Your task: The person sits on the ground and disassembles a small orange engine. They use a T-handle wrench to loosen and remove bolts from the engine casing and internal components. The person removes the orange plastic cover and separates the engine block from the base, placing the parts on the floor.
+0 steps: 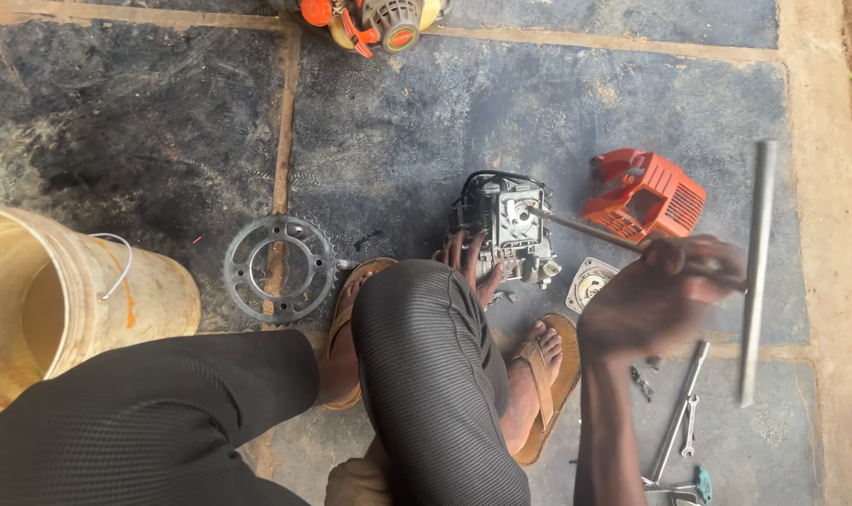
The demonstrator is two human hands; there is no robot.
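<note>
Floor (164, 122) dark stained slabs (outdoors); right hand (656, 300) grips T-wrench (754, 272), left hand (468, 267) steadies engine (506, 230).

Not much on that front, honestly. No packages, signs or screens anywhere around the small engine (501, 230). Only a round orange sticker (401, 37) on the machine (370, 19) lying well beyond that engine, at the far edge of the floor.

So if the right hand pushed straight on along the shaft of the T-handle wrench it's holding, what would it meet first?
The right hand grips a T-handle wrench whose shaft points up-left to the small engine block. The tip looks already at the block, so that comes first; the left hand steadies its near side. Depth is hard to judge.
</note>
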